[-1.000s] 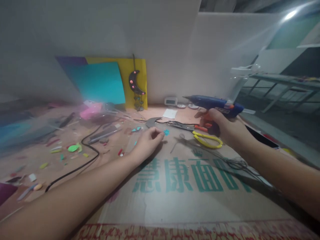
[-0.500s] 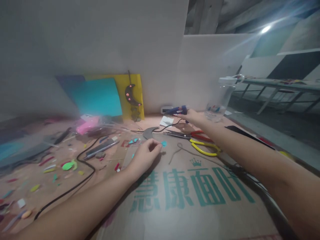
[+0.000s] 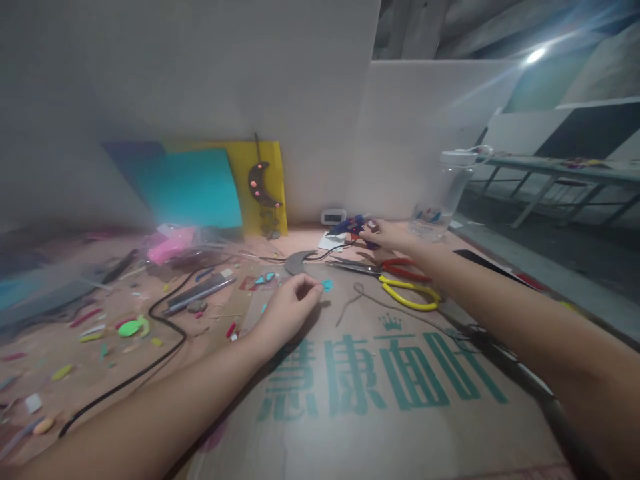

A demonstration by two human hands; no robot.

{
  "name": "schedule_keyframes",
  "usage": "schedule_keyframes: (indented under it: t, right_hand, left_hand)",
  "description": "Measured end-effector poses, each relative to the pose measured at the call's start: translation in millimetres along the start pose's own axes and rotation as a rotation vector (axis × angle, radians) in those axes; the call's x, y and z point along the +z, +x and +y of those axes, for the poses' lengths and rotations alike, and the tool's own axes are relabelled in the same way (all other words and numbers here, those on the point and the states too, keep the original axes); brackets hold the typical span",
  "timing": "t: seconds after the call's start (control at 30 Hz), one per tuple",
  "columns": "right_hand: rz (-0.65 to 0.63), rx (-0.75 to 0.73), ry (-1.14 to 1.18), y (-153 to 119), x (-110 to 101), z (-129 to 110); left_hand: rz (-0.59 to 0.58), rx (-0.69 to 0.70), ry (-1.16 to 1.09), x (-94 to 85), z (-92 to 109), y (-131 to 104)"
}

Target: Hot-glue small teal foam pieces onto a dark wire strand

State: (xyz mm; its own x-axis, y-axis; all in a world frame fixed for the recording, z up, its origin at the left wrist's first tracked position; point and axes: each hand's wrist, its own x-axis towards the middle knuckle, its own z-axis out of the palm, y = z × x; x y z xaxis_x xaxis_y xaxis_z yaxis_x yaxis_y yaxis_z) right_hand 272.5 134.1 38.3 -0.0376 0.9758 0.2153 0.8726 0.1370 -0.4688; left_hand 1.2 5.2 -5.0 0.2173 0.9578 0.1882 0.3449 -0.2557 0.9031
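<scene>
Glue gun (image 3: pixel 353 225) is held in the right hand (image 3: pixel 384 234), fingers wrapped on its body, at the rear of the worktop (image 3: pixel 295 233). Nozzle is pointed left, over the white paper (image 3: pixel 332 241); contact with it can't be told. Left hand (image 3: pixel 293 303) is closed at thumb and forefinger, small teal piece (image 3: pixel 327 285) pinched at the tips, above the printed board (image 3: pixel 350 433).

Just behind left hand: grey crescent (image 3: pixel 298 263) laid flat. Teal bits (image 3: pixel 265 279) are scattered to its left. Scissors (image 3: pixel 357 268), red and yellow handles showing, are laid right of the teal piece, blades toward the crescent. Thin cord (image 3: pixel 390 305) is looped in front of the handles and run right, under the right forearm.

Further out: small display (image 3: pixel 333 217) is stood behind the paper. Clear bottle (image 3: pixel 440 193) is set upright beyond the right wrist. Beaded crescent (image 3: pixel 261 187) is hung in front of the yellow sheet (image 3: pixel 280 180), teal sheet (image 3: pixel 193 187) beside it. Pink item (image 3: pixel 173 245) is wrapped in clear plastic. Far left, worktop is littered with coloured scraps (image 3: pixel 130 328), crossed by black cable (image 3: pixel 170 323). Pen (image 3: pixel 200 296) is laid between cable and board.
</scene>
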Motion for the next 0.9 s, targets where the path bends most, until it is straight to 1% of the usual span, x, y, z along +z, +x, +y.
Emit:
schedule_keyframes:
  t: [0.07, 0.13, 0.17, 0.2, 0.23, 0.3, 0.33, 0.37, 0.4, 0.47, 0.5, 0.53, 0.63, 0.7, 0.77, 0.9]
  right_hand:
    - [0.049, -0.013, -0.01, -15.3, -8.8, -0.1]
    - [0.127, -0.084, -0.012, -36.3, -16.4, -6.5]
    - [0.215, -0.196, -0.03, -48.4, -19.3, -12.3]
    - [0.258, -0.306, -0.051, -61.2, -21.3, -19.5]
    - [0.239, -0.419, -0.063, -74.3, -22.3, -27.8]
    - [0.031, -0.618, -0.062, -99.4, -20.7, -45.3]
    - [-0.068, -0.671, -0.073, -110.4, -18.2, -53.2]
    - [-0.135, -0.709, -0.077, -119.9, -14.6, -60.0]
    - [-0.201, -0.729, -0.078, -127.5, -10.0, -65.0]
    - [-0.287, -0.737, -0.081, -136.8, 1.5, -69.6]
    - [-0.308, -0.728, -0.073, -138.8, 8.0, -69.4]
    - [-0.302, -0.713, -0.059, -139.6, 14.8, -68.0]
    - [-0.194, -0.677, 0.004, -139.4, 32.4, -60.9]
    - [-0.119, -0.701, 0.049, -140.7, 38.2, -58.1]
    - [-0.058, -0.725, 0.099, -143.9, 37.6, -58.5]
    - [0.052, -0.709, 0.128, -148.8, 24.5, -65.1]
  left_hand:
    - [0.01, -0.004, -0.006, -0.3, 1.2, -0.3]
    - [0.018, 0.001, -0.011, -0.7, 2.5, -0.9]
    - [0.018, 0.003, -0.014, -0.9, 3.1, -1.2]
    - [0.015, 0.006, -0.017, -1.1, 3.6, -1.4]
    - [0.01, 0.009, -0.019, -1.3, 4.0, -1.5]
    - [0.01, 0.013, -0.024, -1.5, 4.4, -1.2]
    - [0.013, 0.012, -0.023, -1.5, 4.3, -0.9]
    - [0.016, 0.01, -0.02, -1.5, 4.0, -0.5]
    - [0.019, 0.005, -0.017, -1.4, 3.5, -0.1]
    - [0.023, -0.002, -0.019, -1.3, 2.3, 0.6]
    - [0.023, -0.003, -0.019, -1.2, 1.7, 0.8]
    - [0.021, -0.002, -0.021, -1.2, 1.3, 0.9]
    - [0.014, 0.003, -0.026, -1.2, 0.9, 0.7]
    - [0.011, 0.006, -0.023, -1.0, 1.6, 0.5]
    - [0.008, 0.009, -0.018, -0.8, 2.9, 0.1]
    - [-0.014, 0.024, 0.036, -1.1, 6.9, -2.2]
